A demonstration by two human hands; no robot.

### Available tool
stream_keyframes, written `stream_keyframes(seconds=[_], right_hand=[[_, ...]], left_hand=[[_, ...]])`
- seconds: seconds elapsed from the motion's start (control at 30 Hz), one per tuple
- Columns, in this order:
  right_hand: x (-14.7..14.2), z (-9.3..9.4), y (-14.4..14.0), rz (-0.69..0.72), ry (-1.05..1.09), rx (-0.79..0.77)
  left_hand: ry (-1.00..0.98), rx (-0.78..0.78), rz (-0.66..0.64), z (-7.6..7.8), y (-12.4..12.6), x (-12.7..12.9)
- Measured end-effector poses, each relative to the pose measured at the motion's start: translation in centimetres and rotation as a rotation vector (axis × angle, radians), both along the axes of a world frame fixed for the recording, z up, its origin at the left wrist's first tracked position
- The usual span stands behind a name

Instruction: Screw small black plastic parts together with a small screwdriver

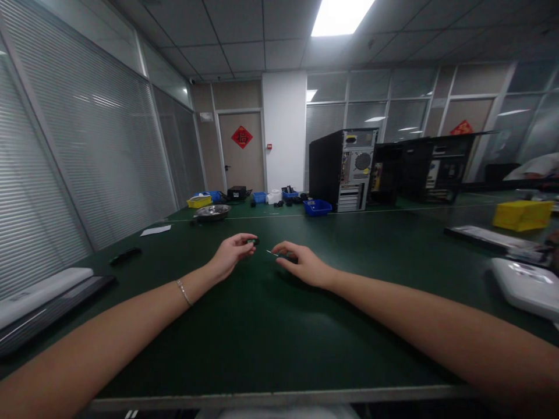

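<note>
Black-and-green piece [253,241] pinched at frame centre

The left hand [229,256] holds it in a narrow grip; it looks stubby, though too small to be sure. The right hand's [307,265] grip curls loosely round a thin, silver-tipped tool [272,253].

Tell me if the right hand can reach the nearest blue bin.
Probably yes, with a stretch: only green tabletop separates the right hand from the bin, though the hand holds a thin tool.
</note>
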State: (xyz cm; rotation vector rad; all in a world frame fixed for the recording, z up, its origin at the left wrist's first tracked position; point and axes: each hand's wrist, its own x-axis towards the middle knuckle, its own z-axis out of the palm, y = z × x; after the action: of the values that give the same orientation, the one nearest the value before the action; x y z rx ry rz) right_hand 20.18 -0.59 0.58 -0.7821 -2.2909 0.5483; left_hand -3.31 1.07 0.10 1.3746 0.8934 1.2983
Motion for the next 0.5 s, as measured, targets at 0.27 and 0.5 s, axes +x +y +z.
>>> stream_keyframes(seconds=[0.27,0.5], right_hand=[[-0.18,0.32,-0.31,0.023,0.006,0.024],[-0.22,0.03,-0.08,0.024,0.020,0.043]], left_hand=[[0.038,-0.080,-0.209,-0.06,-1.28,1.02],[0.002,-0.125,-0.191,-0.41,-0.90,0.84]])
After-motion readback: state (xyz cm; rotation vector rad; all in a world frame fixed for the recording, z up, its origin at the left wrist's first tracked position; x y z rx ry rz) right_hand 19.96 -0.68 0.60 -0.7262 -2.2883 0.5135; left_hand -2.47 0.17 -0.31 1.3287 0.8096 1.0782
